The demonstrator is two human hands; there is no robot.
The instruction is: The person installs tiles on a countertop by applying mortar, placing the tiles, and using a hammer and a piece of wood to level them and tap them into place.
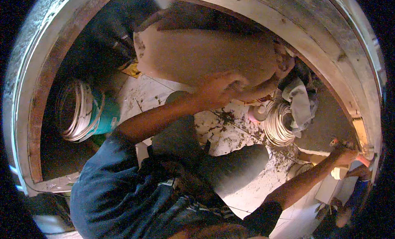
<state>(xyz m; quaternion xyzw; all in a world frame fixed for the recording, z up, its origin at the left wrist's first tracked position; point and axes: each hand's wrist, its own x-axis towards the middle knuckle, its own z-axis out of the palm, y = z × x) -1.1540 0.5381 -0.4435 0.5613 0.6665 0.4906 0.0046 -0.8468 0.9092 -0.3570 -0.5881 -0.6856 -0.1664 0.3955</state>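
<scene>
While dark crumbs [227, 116] strewn over the pale tiled floor [249, 193] suggest work underway and unfinished, the left hand [219, 89] has its fingers partly curled against the lower edge of a smooth, matte tan bulk [197, 53] at upper centre. Beyond the ribbed, ring-shaped coil [276, 124], the right hand [345, 155] bends beside a reddish piece [363, 160]; blur hides whether either hand truly grips.

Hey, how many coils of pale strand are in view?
2: one coil at the left by the teal container, another right of centre beside the grey cloth. Dark areas may hide more.
</scene>
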